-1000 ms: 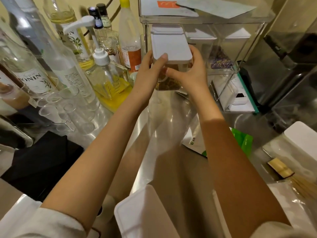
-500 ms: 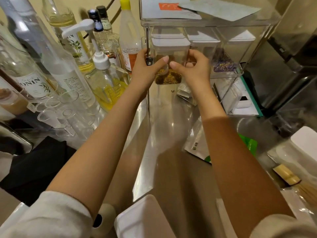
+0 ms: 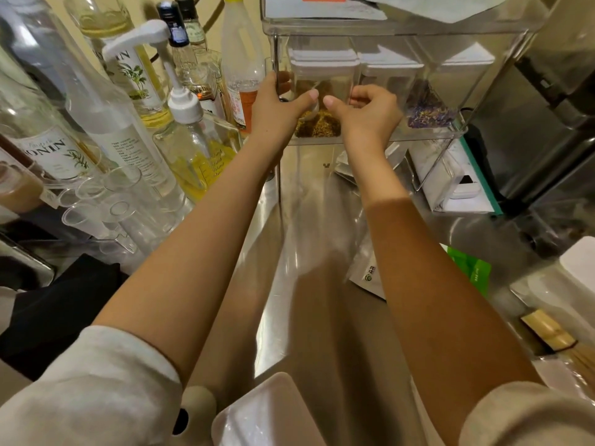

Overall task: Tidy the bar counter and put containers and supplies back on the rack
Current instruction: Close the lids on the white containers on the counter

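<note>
A clear container with a white lid (image 3: pixel 323 69) and brown-yellow dried bits at its bottom sits on the middle shelf of the clear acrylic rack (image 3: pixel 428 27), at the shelf's left end. My left hand (image 3: pixel 277 109) grips its left side, thumb on the front. My right hand (image 3: pixel 363 115) holds its right front edge with curled fingers. To its right on the same shelf stand two more white-lidded containers; one holds purple dried flowers (image 3: pixel 429 112).
Syrup bottles (image 3: pixel 48 149) and a pump bottle (image 3: pixel 190 130) crowd the left. Clear cups (image 3: pixel 106 207) lie below them. A green-white packet (image 3: pixel 473 275), a white-lidded box (image 3: pixel 579 265) and a bamboo whisk (image 3: pixel 553 333) lie at right. Another white lid (image 3: pixel 267 413) is near me.
Both hands carried the container of dried bits forward from above the counter and slid it onto the rack's middle shelf; it now sits deeper in the shelf.
</note>
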